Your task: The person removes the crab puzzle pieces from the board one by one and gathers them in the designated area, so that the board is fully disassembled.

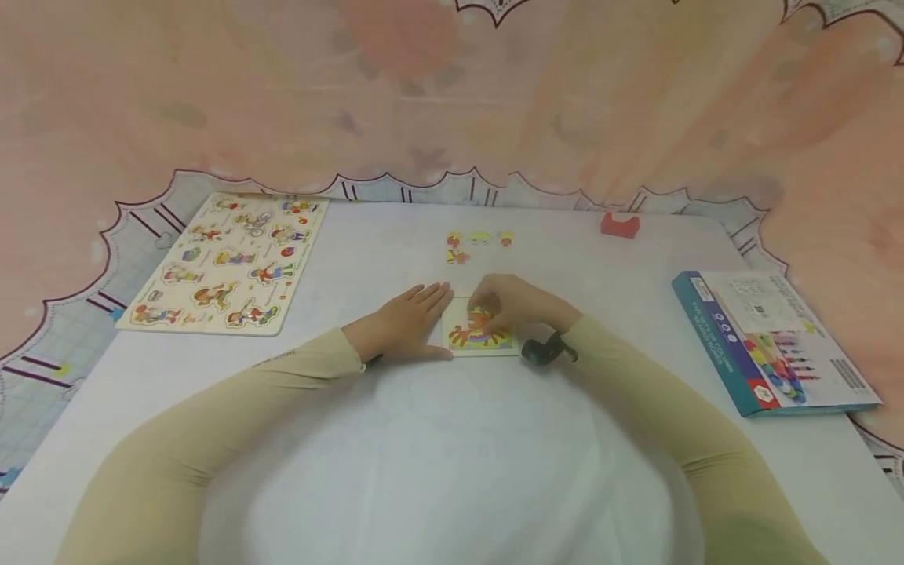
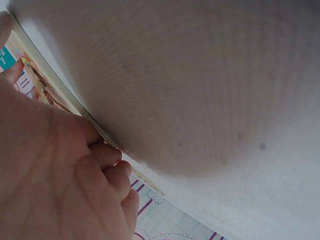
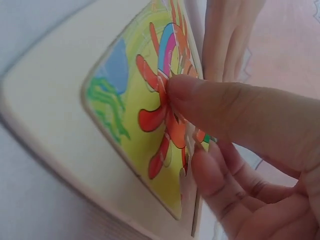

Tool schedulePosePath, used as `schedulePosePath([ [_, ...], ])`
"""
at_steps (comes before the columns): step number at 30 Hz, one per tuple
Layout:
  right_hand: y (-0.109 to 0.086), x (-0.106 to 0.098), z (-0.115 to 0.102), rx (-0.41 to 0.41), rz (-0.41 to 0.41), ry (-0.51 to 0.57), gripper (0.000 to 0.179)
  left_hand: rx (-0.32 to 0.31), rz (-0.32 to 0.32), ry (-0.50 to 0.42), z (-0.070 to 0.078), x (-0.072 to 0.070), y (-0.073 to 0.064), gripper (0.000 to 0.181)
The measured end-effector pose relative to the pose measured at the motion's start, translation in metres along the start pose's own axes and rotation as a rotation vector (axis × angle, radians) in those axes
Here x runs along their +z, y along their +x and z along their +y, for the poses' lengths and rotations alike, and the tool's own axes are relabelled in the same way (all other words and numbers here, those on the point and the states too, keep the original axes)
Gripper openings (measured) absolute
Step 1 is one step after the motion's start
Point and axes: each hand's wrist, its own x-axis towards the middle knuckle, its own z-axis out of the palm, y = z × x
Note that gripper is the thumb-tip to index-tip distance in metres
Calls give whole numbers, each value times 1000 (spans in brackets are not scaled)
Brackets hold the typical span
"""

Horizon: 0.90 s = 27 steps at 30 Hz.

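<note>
A small jigsaw board (image 1: 483, 352) with a pale frame lies in the middle of the table. Its picture (image 3: 107, 95) shows a red many-legged creature on yellow-green, partly filled. My left hand (image 1: 404, 323) lies flat along the board's left side, fingers straight and thumb at the near corner. Over the upper part of the board, my right hand (image 1: 515, 302) pinches an orange-red puzzle piece (image 3: 175, 125) between thumb and fingertips. Fingers cover much of that piece. Beyond the board lie several loose puzzle pieces (image 1: 457, 256).
On the left is a large picture puzzle board (image 1: 219, 267) with figures. A boxed bead set (image 1: 777, 341) lies at the right edge. A red notched block (image 1: 620, 225) stands at the back right. Patterned cloth (image 1: 452, 102) hangs behind the table.
</note>
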Motion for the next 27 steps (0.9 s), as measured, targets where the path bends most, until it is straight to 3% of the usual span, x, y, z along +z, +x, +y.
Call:
schedulePosePath([
  [4,1,2,0,-21,13,-23,37,-11,8,11,-2,4,-1,101],
  [12,1,2,5,74,-11,2,38,0,20,-6,1,2,3,100],
  [27,2,1,3,62,-28,-2,42,10,7,2,1,-3,0,100],
])
